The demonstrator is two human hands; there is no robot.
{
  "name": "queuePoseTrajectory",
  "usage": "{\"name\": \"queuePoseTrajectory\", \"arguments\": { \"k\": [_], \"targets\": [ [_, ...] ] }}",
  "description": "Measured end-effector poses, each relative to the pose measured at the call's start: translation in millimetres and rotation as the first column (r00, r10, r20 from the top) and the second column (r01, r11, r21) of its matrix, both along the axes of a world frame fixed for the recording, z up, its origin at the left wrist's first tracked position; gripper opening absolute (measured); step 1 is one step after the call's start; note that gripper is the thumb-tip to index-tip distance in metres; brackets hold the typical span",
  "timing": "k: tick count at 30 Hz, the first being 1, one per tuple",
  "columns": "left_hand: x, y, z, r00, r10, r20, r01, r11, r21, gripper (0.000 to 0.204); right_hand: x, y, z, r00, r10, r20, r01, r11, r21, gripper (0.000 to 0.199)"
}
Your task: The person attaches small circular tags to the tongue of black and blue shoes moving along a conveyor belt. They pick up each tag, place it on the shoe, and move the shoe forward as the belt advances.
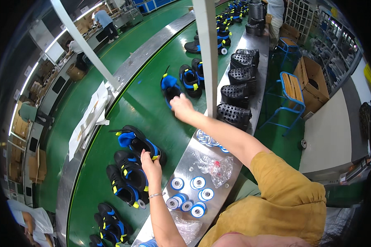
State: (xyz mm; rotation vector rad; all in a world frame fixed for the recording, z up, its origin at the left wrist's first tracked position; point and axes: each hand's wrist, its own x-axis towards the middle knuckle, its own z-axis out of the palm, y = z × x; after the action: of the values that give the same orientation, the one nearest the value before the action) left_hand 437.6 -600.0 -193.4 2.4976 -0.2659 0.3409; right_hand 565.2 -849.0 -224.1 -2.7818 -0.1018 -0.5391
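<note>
Two black-and-blue sneakers with yellow tabs are in my hands over the green conveyor belt [123,110]. My left hand [151,164] is closed on the heel of the nearer sneaker [138,143], its blue tongue pulled up and a lace sticking out. Farther off, my right hand [181,106] grips the rim of the other sneaker [169,87], whose tongue also stands up; its fingertips are partly hidden in the opening. Beside my left hand, a pair of matching sneakers [127,175] lies on the belt, with a round label at one heel. Another pair [189,78] sits right of my right hand.
Round white-and-blue labels [198,182] and crumpled clear plastic [216,168] lie on the metal ledge [169,219]. Black perforated shoe moulds [234,116] line it farther along. A white post [210,61] rises near my right forearm. White paper [88,115] covers part of the far ledge.
</note>
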Motion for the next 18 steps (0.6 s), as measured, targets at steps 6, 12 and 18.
{"name": "queuePoseTrajectory", "arguments": {
  "k": [6,12,18],
  "targets": [
    [3.7,-40.9,-0.4,0.998,-0.057,0.0,0.057,0.997,-0.048,0.029,-92.3,28.3,23.2,0.939,0.34,0.055,-0.345,0.931,0.123,0.014],
    [-19.8,-43.4,14.6,0.995,-0.098,0.026,0.098,0.995,0.008,0.057,-166.9,10.8,67.0,0.962,0.261,0.08,-0.273,0.931,0.242,0.036],
    [-81.7,-58.9,28.9,0.998,-0.041,0.053,0.037,0.996,0.08,0.041,-222.9,2.3,19.4,0.839,0.38,-0.389,-0.327,0.924,0.197,0.021]
  ]
}}
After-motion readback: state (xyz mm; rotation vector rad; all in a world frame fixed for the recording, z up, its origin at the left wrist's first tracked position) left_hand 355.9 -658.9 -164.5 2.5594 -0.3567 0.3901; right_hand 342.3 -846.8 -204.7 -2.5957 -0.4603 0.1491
